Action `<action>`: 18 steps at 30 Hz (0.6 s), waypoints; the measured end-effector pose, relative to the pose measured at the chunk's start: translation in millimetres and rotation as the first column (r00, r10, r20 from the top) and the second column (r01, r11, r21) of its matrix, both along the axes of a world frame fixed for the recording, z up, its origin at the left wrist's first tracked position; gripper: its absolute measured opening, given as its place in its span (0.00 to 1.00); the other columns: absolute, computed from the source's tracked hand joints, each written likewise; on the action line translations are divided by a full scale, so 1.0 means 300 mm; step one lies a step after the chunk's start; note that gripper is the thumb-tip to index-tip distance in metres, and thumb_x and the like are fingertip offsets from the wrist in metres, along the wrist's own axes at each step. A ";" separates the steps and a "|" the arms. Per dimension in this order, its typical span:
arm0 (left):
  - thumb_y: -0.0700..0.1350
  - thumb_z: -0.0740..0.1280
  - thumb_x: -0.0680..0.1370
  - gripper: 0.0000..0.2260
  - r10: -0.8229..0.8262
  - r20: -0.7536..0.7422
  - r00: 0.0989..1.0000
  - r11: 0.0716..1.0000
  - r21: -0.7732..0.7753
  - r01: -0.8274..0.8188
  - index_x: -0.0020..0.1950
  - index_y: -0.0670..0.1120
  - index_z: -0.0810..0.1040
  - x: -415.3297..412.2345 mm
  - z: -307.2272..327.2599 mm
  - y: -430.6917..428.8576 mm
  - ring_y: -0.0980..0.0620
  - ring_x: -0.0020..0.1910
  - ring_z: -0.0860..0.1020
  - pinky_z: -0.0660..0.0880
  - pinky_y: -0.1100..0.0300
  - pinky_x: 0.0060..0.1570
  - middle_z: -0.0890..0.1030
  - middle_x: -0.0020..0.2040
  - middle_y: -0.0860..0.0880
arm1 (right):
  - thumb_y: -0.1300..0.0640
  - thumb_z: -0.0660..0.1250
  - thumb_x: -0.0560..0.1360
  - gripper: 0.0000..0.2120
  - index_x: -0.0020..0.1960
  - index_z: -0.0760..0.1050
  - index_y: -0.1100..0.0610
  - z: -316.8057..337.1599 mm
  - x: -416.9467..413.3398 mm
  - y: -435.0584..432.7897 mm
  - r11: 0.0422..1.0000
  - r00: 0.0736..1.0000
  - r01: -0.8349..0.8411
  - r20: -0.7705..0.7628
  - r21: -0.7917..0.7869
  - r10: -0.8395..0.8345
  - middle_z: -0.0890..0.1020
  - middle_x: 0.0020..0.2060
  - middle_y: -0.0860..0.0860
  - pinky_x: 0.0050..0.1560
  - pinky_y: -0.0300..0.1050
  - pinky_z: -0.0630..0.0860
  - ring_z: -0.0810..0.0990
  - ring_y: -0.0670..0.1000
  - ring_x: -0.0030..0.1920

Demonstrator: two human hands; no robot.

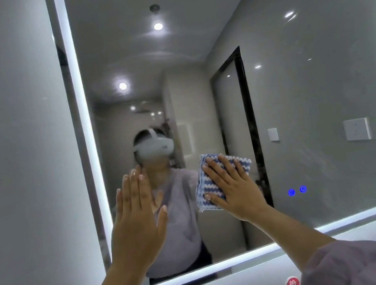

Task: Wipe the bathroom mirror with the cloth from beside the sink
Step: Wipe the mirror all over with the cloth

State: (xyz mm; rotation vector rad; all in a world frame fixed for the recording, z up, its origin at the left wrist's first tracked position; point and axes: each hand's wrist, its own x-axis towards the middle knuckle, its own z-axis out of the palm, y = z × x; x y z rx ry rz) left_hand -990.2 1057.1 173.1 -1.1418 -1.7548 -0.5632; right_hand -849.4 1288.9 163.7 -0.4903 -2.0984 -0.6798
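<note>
The right hand (pixel 234 189), fingers spread flat, presses the soft, light cloth (pixel 216 182) against the mirror (pixel 319 68). The left hand (pixel 136 214) hovers open nearby. Palm pressure should keep the limp cloth from sliding.

Left grip (pixel 137 216) raised upright, palm forward, fingers (pixel 137 186) straight and together. Right grip (pixel 234 189) raised, flat, fingers (pixel 227 166) spread.

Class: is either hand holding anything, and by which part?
The right hand presses the striped cloth flat against the mirror, fingers spread across it; the left hand holds nothing.
</note>
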 end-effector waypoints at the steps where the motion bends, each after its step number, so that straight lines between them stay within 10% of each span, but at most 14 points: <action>1: 0.56 0.50 0.78 0.32 -0.010 0.012 1.000 1.000 0.011 0.010 0.75 0.36 0.57 0.027 -0.007 0.015 0.40 0.75 0.57 0.59 0.46 0.72 0.59 0.76 0.38 | 0.36 0.45 0.80 0.32 0.78 0.47 0.51 0.004 0.029 0.028 1.000 1.000 0.001 -0.004 0.003 -0.001 0.51 0.78 0.49 0.76 0.54 0.44 0.46 0.53 0.78; 18: 0.57 0.48 0.78 0.33 0.205 0.056 0.977 0.971 -0.134 -0.196 0.74 0.35 0.58 0.206 -0.158 0.194 0.39 0.74 0.58 0.60 0.45 0.72 0.60 0.75 0.37 | 0.36 0.49 0.78 0.33 0.78 0.51 0.51 0.072 0.328 0.379 0.987 0.994 -0.104 0.036 0.123 0.100 0.54 0.78 0.48 0.75 0.56 0.50 0.49 0.51 0.78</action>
